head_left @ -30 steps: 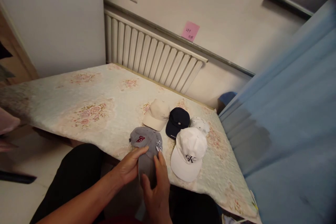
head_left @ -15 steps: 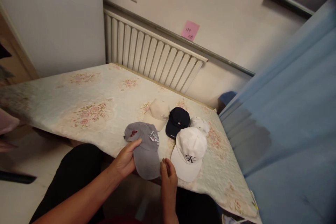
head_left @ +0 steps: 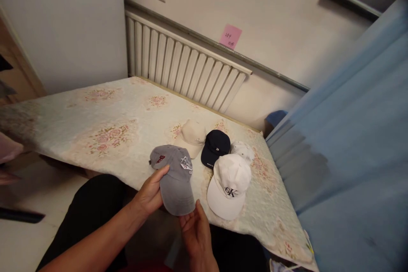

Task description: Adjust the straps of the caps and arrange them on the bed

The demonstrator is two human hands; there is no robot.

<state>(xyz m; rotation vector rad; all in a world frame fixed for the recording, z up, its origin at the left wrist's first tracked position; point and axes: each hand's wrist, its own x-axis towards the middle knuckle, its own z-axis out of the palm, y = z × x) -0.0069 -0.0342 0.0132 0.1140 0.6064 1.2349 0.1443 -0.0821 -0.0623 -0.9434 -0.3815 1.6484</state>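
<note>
A grey cap (head_left: pixel 174 176) with a red patch and white lettering lies at the near edge of the floral bedcover (head_left: pixel 108 123). My left hand (head_left: pixel 149 193) grips its left side, thumb on the crown. My right hand (head_left: pixel 195 231) is under the brim's tip, palm up, fingers touching the peak. Beside it to the right lies a white cap (head_left: pixel 230 185) with a black logo. Behind sit a beige cap (head_left: pixel 191 137), a navy cap (head_left: pixel 216 146) and a small white cap (head_left: pixel 242 151).
A white radiator (head_left: pixel 185 66) runs along the far wall, with a pink sticky note (head_left: pixel 230 36) above it. A blue curtain (head_left: pixel 350 144) hangs at the right. My dark-clothed knee (head_left: pixel 95 204) is at the bed's near edge.
The grey cap has been turned and laid out flatter, crown toward the left. My right hand dropped from on top of the brim to beneath its tip, palm turned up.
</note>
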